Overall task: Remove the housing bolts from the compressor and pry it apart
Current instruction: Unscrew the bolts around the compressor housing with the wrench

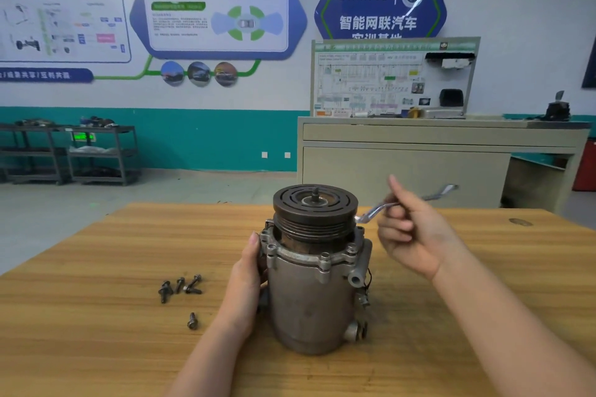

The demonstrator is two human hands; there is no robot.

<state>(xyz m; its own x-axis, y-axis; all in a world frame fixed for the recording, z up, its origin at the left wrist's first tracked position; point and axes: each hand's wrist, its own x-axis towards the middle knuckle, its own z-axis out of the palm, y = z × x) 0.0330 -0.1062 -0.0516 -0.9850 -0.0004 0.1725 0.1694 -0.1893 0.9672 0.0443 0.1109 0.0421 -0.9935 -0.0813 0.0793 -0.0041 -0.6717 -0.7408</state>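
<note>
The worktop [96, 316] carries the compressor [314, 271], which is stood upright near the middle, its long axis vertical and the pulley [315, 208] uppermost. The housing's flank is clasped at nine o'clock by the left hand [246, 280], fingers curled against the flange. At about two o'clock of the pulley the right hand [416, 229] is raised, closed around a bent wrench [380, 206] whose near end is pointed towards the flange at the pulley's right edge; contact with a bolt cannot be made out. The right hand is judged the nearer for any remaining bolt. Five loose bolts [180, 287] are laid at eight o'clock, well apart from the housing.
</note>
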